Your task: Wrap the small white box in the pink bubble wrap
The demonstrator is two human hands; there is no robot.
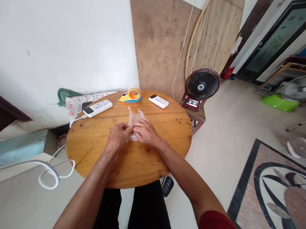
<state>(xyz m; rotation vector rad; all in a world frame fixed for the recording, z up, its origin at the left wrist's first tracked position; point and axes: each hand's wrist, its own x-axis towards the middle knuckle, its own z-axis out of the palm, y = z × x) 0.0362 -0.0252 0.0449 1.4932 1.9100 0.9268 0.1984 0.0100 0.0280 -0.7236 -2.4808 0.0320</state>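
A thin, translucent plastic bag (136, 118) lies on the round wooden table (90, 152), with its two handle-like strips pointing away from me. My left hand (119, 135) is closed in a pinch at the bag's left edge. Beside it, my right hand (146, 131) bends over the bag, its fingers curled together on the plastic close to my left fingertips. The fingers hide the bag's middle, and a pale strip of it shows just below them.
Toward the table's far edge are a yellow-orange tape dispenser (132, 95), a white power bank (159, 101) and another white device (97, 108) with a cable plugged in. A fan (202, 84) stands on a stool at the right. A loose white cable (49, 172) hangs at the left.
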